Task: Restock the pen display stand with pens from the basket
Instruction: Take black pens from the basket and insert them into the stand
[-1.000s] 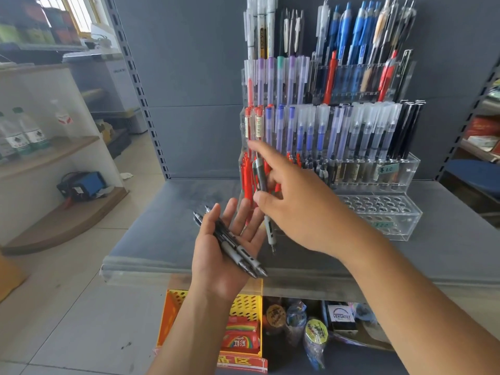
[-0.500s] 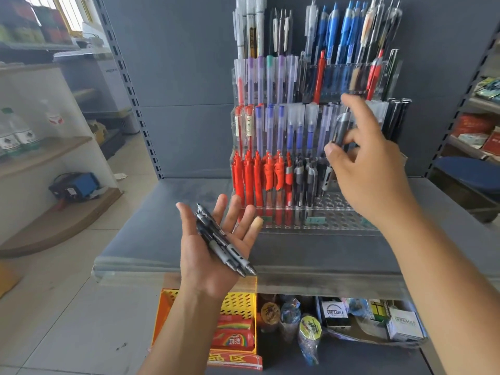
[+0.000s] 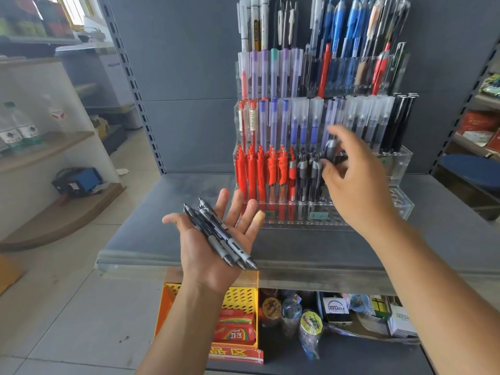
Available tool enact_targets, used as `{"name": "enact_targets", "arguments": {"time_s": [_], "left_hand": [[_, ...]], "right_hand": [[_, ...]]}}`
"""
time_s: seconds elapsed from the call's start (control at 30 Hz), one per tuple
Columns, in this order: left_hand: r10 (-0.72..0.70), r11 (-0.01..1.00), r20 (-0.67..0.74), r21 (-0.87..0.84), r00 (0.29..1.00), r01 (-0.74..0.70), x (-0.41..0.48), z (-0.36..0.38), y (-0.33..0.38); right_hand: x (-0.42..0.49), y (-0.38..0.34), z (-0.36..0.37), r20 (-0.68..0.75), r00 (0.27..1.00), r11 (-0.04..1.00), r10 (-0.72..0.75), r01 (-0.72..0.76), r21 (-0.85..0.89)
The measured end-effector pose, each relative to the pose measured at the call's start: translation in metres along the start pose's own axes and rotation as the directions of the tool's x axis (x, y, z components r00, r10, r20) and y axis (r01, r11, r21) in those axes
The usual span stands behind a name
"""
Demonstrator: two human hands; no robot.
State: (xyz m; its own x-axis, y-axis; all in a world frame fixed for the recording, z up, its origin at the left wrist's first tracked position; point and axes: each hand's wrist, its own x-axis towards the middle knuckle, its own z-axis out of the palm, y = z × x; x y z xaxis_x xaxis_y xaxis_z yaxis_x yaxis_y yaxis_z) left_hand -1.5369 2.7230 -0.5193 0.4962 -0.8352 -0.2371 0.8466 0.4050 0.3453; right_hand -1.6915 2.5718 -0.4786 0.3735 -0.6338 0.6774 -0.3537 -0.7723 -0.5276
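A clear tiered pen display stand [image 3: 397, 169] stands on the grey shelf, filled with red, blue, purple and black pens. Its front row holds red pens [image 3: 254, 171] at the left and a few black pens [image 3: 305, 171] beside them. My left hand [image 3: 213, 253] lies palm up in front of the stand, fingers straight, carrying a bundle of black pens [image 3: 219, 234]. My right hand [image 3: 357, 185] reaches into the front row next to the black pens and pinches one black pen with a grey grip [image 3: 330, 148] between thumb and fingers.
The grey shelf [image 3: 311, 247] has a clear front lip. Under it sit a yellow perforated basket [image 3: 243, 296] with red packets, wrapped items and small boxes [image 3: 336, 309]. A white shelf unit with bottles [image 3: 19, 131] stands left; tiled floor lies below.
My right hand came down and left with the pen, from the middle tier to the front row beside the black pens. My left hand stayed put with its bundle.
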Motion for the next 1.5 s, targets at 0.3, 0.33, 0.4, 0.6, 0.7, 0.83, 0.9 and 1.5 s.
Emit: {"name": "enact_targets", "arguments": {"time_s": [0.3,0.33,0.4,0.6,0.7,0.83,0.9,1.5], "left_hand": [[0.011,0.999,-0.012,-0.034,1.0,-0.011,0.002,-0.001,-0.001],[0.008,0.999,-0.006,-0.036,1.0,-0.008,0.003,-0.002,-0.001],[0.005,0.999,-0.012,-0.034,1.0,-0.006,0.005,-0.003,-0.001],[0.003,1.0,-0.016,-0.014,1.0,-0.003,0.011,-0.01,-0.001],[-0.003,1.0,-0.031,0.019,1.0,0.003,0.013,-0.012,0.0],[-0.074,0.994,0.045,0.078,0.996,0.071,0.01,-0.012,0.0],[-0.001,0.989,0.144,0.148,0.99,-0.021,0.015,-0.016,-0.003],[-0.176,0.983,0.084,0.064,0.981,0.171,0.006,-0.014,0.003]], "right_hand": [[-0.004,0.002,0.004,-0.025,0.999,1.0,-0.025,0.024,-0.019],[-0.003,0.001,0.004,-0.042,0.999,1.0,-0.02,0.019,-0.003],[-0.002,-0.002,0.004,-0.118,0.993,1.0,-0.027,0.029,0.013],[0.001,-0.045,0.01,-0.267,0.943,0.978,-0.2,0.21,0.01],[-0.012,-0.076,0.025,-0.069,0.967,0.966,-0.243,0.248,0.073],[-0.032,-0.103,0.051,0.338,0.926,0.984,-0.17,0.143,0.102],[-0.037,-0.11,0.061,0.485,0.867,0.994,-0.11,0.109,0.031],[-0.024,-0.127,0.065,0.605,0.796,0.938,0.006,0.205,-0.279]]}}
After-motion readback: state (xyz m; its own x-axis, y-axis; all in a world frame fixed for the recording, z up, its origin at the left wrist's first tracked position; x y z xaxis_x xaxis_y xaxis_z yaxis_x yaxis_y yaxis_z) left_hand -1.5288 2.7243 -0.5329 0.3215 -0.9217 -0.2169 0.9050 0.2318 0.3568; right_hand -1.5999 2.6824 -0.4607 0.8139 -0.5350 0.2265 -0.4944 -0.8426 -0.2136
